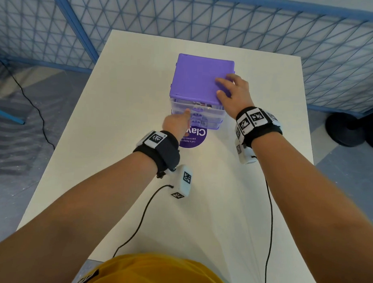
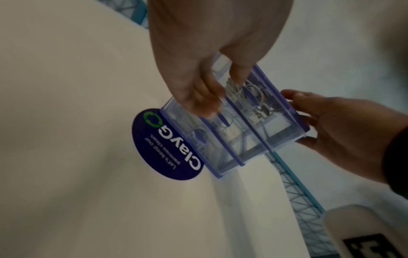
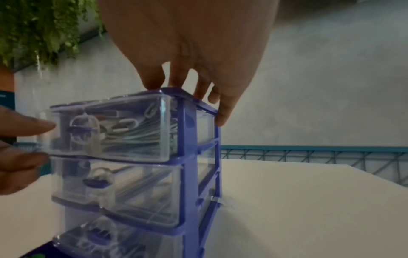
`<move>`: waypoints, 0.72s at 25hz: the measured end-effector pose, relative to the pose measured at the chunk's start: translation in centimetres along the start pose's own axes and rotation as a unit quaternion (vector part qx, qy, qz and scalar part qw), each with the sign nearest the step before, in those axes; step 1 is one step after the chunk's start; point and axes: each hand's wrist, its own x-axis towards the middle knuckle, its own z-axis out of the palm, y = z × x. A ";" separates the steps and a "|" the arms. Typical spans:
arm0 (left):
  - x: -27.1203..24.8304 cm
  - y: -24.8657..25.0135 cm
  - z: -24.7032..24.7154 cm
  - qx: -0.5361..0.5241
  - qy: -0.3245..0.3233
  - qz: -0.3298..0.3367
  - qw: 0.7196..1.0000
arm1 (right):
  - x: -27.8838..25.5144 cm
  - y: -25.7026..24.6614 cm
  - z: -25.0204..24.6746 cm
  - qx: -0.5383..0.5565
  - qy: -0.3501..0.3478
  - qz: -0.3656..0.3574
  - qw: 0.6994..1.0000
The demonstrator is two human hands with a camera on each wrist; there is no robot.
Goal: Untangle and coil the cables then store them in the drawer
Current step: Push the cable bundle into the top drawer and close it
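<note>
- 1 white worktop (image 1: 120, 181), blue mesh fence round its far & side edges
- 2 hands, 2 black wrist bands w/ black-&-white marker tags, 2 thin black leads trailing back over the worktop toward the person
- left hand (image 1: 177, 124) at the unit's front, fingers stretched out straight, tips against the clear face of the top drawer (image 3: 110, 129) – pressing, nothing gripped
- 1 round purple sticker (image 1: 193, 137) w/ white lettering, flat on the worktop, partly under the unit's front
- 1 small drawer unit (image 1: 201, 78), mid-worktop toward the far end: purple lid & frame, 3 clear drawers stacked, each w/ a small purple handle
- top drawer sticks out a little from the frame; inside it, pale coiled cables (image 3: 137, 134) w/ white plugs – count can't be told thru the plastic
- middle & bottom drawers: contents too blurred to tell
- right hand (image 1: 230, 92) on the unit's top right corner, fingers spread flat over the lid, thumb down at the front edge – steadying it, not clenched
</note>
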 end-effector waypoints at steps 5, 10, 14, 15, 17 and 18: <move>-1.1 1.3 1.8 -0.149 -0.017 -0.037 0.988 | 0.6 -0.3 -0.2 -0.003 -0.063 0.025 0.998; -1.4 1.6 2.4 -0.196 0.026 -0.083 0.977 | 0.4 -0.3 0.1 0.044 -0.043 0.029 0.998; -1.5 1.5 2.3 -0.226 0.014 -0.082 0.971 | 0.3 -0.2 0.0 0.052 -0.053 0.031 0.997; -1.5 1.8 2.3 -0.237 0.013 -0.083 0.968 | 0.4 -0.2 -0.1 0.045 -0.059 0.032 0.997; -1.5 2.4 2.2 -0.242 0.016 -0.085 0.966 | 0.6 -0.4 -0.4 0.030 -0.063 0.031 0.997; -1.5 2.6 2.2 -0.232 0.014 -0.082 0.969 | 0.7 -0.5 -0.5 0.025 -0.062 0.031 0.997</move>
